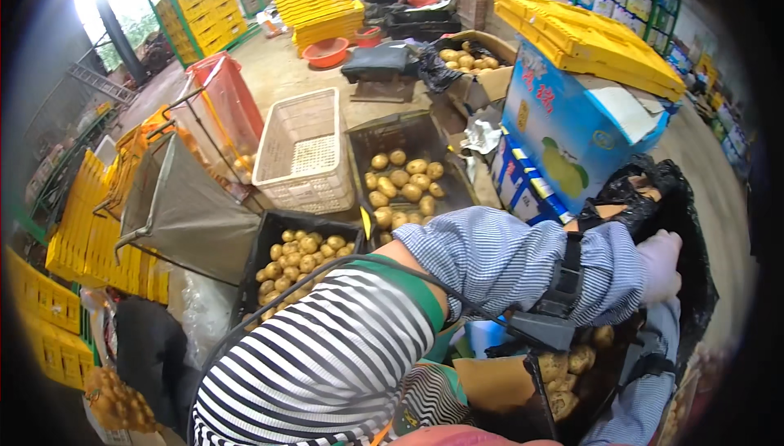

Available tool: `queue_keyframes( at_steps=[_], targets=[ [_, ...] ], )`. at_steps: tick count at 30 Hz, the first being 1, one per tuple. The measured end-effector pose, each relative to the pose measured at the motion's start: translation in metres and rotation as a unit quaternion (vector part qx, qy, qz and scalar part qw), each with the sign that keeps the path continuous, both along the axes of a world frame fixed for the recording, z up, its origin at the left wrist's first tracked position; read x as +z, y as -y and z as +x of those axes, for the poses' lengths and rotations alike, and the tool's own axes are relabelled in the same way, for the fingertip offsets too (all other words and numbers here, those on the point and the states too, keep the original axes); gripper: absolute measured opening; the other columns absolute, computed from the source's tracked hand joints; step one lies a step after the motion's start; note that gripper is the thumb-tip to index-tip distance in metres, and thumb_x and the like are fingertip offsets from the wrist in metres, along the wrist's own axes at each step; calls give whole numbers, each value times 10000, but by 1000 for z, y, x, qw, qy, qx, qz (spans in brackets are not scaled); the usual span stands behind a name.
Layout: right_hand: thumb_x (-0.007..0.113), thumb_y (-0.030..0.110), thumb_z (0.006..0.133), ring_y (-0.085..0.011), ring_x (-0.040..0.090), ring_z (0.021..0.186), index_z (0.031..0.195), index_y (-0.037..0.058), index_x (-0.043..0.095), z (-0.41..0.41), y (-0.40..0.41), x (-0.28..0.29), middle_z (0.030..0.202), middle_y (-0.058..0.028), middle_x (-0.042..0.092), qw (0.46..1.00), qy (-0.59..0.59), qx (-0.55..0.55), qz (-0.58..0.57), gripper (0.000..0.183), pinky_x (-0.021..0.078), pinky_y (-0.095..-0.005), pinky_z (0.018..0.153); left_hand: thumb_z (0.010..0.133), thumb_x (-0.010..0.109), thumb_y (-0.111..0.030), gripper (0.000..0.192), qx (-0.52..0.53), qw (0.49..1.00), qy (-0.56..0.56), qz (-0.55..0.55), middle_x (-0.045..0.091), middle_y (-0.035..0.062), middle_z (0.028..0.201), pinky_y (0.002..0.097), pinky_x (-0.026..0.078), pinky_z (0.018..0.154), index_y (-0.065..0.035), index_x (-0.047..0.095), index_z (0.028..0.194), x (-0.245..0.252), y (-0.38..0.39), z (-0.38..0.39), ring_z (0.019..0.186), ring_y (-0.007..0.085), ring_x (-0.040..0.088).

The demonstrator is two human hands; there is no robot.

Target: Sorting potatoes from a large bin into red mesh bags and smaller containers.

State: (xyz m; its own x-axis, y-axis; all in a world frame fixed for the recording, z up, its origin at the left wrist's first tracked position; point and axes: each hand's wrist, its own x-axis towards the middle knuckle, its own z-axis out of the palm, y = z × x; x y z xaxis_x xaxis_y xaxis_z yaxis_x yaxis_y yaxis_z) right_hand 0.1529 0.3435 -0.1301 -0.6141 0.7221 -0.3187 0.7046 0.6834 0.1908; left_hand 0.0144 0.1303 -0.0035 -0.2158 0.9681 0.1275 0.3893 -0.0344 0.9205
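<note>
My left hand [660, 267], in a pale glove below a blue-and-white striped sleeve, reaches to the right over a container lined with black plastic [692, 311]. It is against or just in front of the plastic; its fingers are too hidden to show a grip. My right forearm [643, 378], in a matching sleeve, rises from the lower right towards the same spot. The right hand itself is hidden. Potatoes [566, 378] lie below and between my arms, beside a brown cardboard flap [495, 381].
Left of my arm stand a black crate of potatoes [300, 256], a dark crate of larger potatoes [407, 179] and a pale plastic crate [303, 152]. A blue carton [551, 133] bears yellow crates [588, 41]. A grey fabric-sided frame [190, 213] stands at left.
</note>
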Motion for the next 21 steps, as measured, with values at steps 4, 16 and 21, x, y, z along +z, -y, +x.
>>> queue_keyframes(
  at_steps=[4,16,21],
  targets=[
    [679,308,887,-330,688,998,1172,11,608,-3,36,104,1111,-195,695,978,-206,-46,6,417,537,-386,867,824,696,-256,498,81,996,-13,38,557,262,1269,432,467,1039,18,567,1218,-3,-1,-5,1216,416,556],
    [709,262,906,-186,532,1219,1446,55,438,44,214,128,1313,-82,537,553,-781,8,-290,638,431,-326,1055,776,877,-184,816,-260,947,-26,185,583,119,1247,304,483,1017,29,418,1416,5,20,-15,1180,170,565],
    [567,326,1011,-151,605,1104,1447,68,445,58,217,126,1314,-52,557,527,-771,-43,-354,521,514,-315,932,777,831,-2,786,-332,923,110,162,533,117,1341,317,443,1089,24,419,1446,4,20,-1,1257,178,521]
  ],
)
